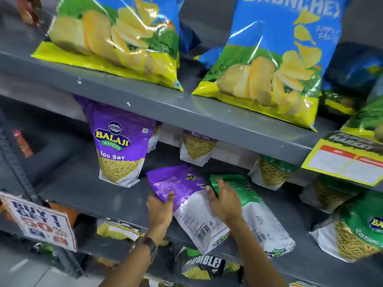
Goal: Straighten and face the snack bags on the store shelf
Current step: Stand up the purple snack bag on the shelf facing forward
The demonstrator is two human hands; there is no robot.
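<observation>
1. While both hands work the middle shelf (99,195), a promo sign (41,222) reading "BUY 1 GET 1" hangs at far left.
2. Upright purple Aloo Sev bag (120,150) stands left on the middle shelf, front facing out.
3. Left hand (160,212), watch on wrist, grips the left edge of a lying purple bag (186,199); fingers closed on it, thumb on top.
4. That lying purple bag is back-side up, barcode showing, its lower end overhanging the shelf's front edge.
5. Right hand (224,201) rests on the bags with fingers spread open, touching the purple bag's right side and a green bag (255,212) just beside it.
6. Green bag also lies back-up, barcode end overhanging the edge.
7. Green Ratlami Sev bag (356,235) stands at right, tilted.
8. Upper shelf (145,96) carries two blue chips bags (269,65) lying on it face up.
</observation>
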